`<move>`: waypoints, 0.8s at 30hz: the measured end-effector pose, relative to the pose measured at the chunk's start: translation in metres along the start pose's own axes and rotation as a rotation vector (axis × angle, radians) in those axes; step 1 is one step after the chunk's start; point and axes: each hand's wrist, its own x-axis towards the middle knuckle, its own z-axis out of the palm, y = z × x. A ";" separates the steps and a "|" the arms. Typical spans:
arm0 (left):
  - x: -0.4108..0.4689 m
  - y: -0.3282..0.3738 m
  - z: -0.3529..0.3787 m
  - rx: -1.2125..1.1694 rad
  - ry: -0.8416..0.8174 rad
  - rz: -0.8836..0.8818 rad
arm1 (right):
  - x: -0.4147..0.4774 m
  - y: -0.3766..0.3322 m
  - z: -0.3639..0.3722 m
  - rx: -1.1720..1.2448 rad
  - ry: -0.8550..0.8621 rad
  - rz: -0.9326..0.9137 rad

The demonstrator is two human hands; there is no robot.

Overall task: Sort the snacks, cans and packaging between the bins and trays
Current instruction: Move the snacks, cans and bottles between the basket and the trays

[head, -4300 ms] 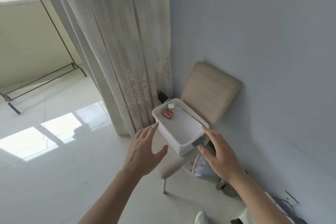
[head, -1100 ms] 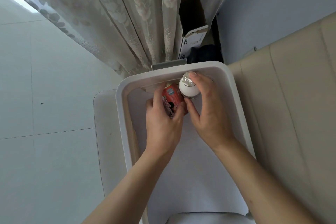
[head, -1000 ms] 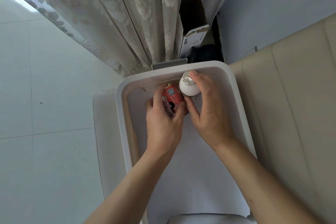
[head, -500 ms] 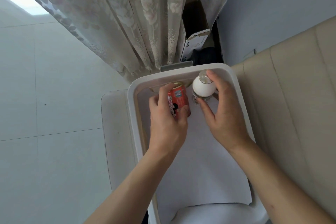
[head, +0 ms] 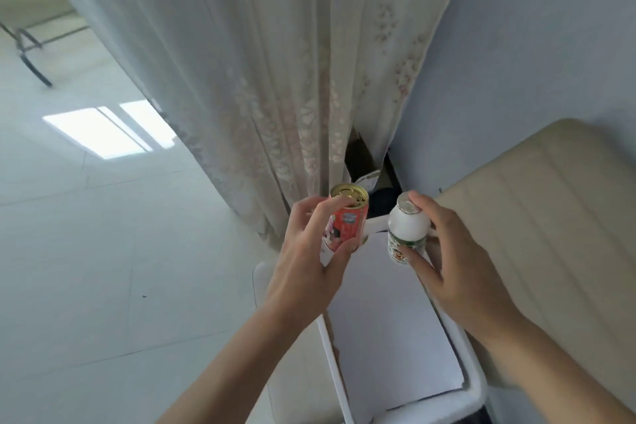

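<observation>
My left hand (head: 306, 268) grips a small red can (head: 347, 220) with a gold top, held upright above the far end of a white bin (head: 475, 372). My right hand (head: 457, 265) holds a small white bottle (head: 406, 234) with a foil cap and a green label, also upright, just right of the can. Both items hang in the air over the bin. The bin stands on a beige chair (head: 550, 234), and a white sheet lines its floor, with nothing else visible in it.
A patterned curtain (head: 275, 79) hangs right behind the bin. A cardboard box (head: 361, 165) sits in the corner between the curtain and the blue-grey wall (head: 533, 27). Pale tiled floor (head: 103, 251) spreads to the left, with a metal rack (head: 31, 52) far off.
Both hands have lifted the can and the bottle up out of the bin. The view has tilted upward and pulled back, showing more curtain and floor.
</observation>
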 end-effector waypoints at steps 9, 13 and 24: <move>-0.027 0.115 -0.107 -0.044 0.081 0.206 | -0.012 -0.162 -0.072 -0.035 0.159 -0.086; -0.044 0.145 -0.145 -0.022 0.132 0.267 | -0.014 -0.216 -0.093 -0.107 0.196 -0.171; -0.135 0.199 -0.228 0.092 0.553 0.251 | -0.009 -0.317 -0.102 -0.101 0.087 -0.475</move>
